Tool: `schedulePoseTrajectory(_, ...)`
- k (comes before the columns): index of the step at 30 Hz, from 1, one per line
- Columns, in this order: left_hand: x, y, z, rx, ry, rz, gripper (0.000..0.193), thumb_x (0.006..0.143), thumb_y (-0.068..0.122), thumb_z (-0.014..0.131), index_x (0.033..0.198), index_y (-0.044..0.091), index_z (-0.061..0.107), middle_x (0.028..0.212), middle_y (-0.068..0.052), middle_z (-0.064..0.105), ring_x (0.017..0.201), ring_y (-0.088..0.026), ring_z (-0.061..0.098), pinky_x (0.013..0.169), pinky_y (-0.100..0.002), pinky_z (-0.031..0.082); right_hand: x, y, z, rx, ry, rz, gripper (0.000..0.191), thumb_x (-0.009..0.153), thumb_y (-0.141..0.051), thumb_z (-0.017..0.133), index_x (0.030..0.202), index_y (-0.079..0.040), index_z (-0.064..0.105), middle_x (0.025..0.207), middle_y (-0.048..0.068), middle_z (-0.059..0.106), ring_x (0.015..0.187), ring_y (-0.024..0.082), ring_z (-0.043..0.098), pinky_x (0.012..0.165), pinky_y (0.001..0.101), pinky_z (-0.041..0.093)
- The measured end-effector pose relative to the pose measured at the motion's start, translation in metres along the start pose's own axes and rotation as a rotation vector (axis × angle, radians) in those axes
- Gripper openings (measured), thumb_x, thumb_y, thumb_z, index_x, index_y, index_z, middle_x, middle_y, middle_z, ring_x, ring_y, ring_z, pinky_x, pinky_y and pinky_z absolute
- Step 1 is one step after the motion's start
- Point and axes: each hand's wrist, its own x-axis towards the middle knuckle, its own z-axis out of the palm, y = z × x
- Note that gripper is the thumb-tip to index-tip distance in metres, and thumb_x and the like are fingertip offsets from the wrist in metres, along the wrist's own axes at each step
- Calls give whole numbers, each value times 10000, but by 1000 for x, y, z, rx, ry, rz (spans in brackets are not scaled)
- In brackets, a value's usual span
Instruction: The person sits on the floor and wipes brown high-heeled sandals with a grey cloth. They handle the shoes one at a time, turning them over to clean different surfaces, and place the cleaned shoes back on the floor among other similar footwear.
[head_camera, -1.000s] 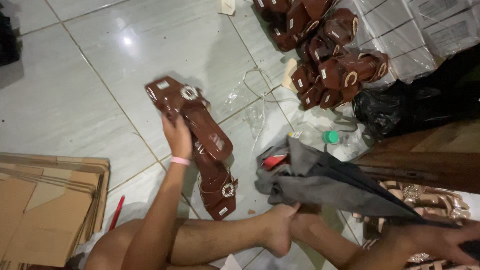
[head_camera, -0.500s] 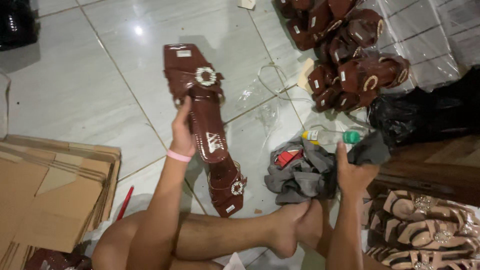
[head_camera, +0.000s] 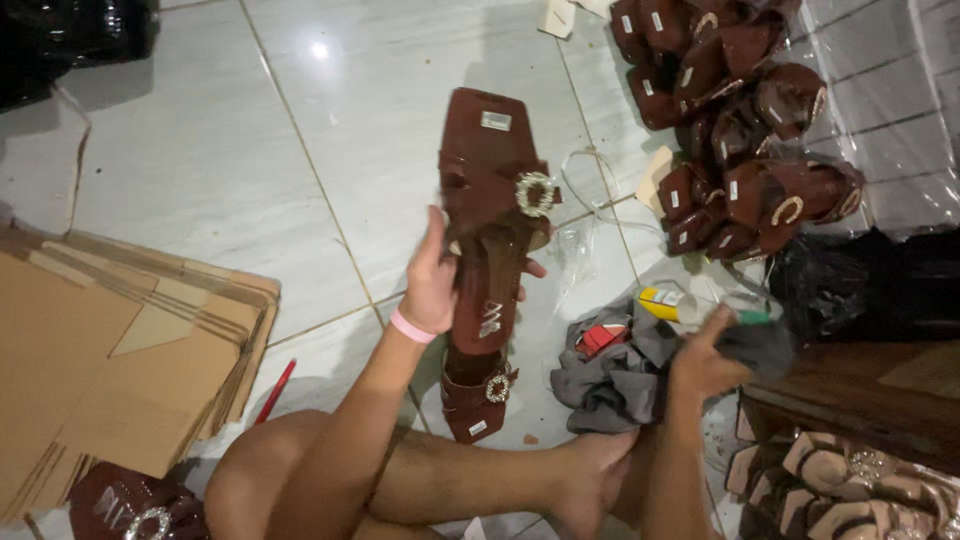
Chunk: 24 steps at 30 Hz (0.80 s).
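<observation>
So the person sits on the pale tiled floor with legs crossed, and the left hand is clamped round the middle of a dark brown flat sandal with a round rhinestone buckle, holding it up with the toe end pointing away and the sole strip running down past the palm. The thumb shows on the far side of the sandal, so the grip wraps right around it. Just below that hand, a second matching brown sandal lies on the floor, close to the shin. The right hand is over to the right, fingers closed on a dark grey cloth, with a crumpled grey rag pile right beside it. Further up, well apart from both hands, there's a heap of brown sandals. Flattened brown cardboard sheets sit off to the left, with a thin red stick beside them.
</observation>
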Motion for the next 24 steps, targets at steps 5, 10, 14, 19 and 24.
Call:
schedulePoseTrajectory(5,-2,0,11,133,-111,47,764,1104,615,324,1528,-17,395,1330,-223,605,1108,-312,659,831,-425,591,1,-1,-41,263,-50,105,593,980,-377,730,1338,17,470,1143,80,733,868,185,577,787,365,475)
schedulePoseTrajectory(10,-12,-10,13,21,-161,-18,758,1108,618,388,1550,3,397,1353,-187,596,1103,-286,613,840,-375,534,32,69,-102,1149,-261,517,544,1003,-465,693,1387,-88,614,1100,21,675,1046,179,602,1021,378,487)
schedulePoseTrajectory(14,-17,-15,19,-43,-322,4,877,1069,749,378,1507,-9,431,1283,-208,626,1079,-279,631,868,-372,549,56,103,-129,1334,-407,651,539,1017,-529,641,1381,-136,695,953,-5,610,1039,184,616,1143,465,514)
schedulePoseTrajectory(19,-20,-11,36,-18,-318,-34,875,1014,719,455,1543,23,410,1389,-179,573,1167,-346,637,883,-451,578,62,78,-120,1213,-218,585,578,997,-537,689,1317,-66,591,1091,80,617,1069,221,651,1047,431,564)
schedulePoseTrajectory(24,-24,-9,38,-148,-421,-35,728,1093,582,501,1532,8,412,1389,-198,593,1144,-384,641,864,-469,587,54,18,-69,425,183,221,663,976,-544,736,1252,5,487,1230,166,623,1100,258,686,952,397,614)
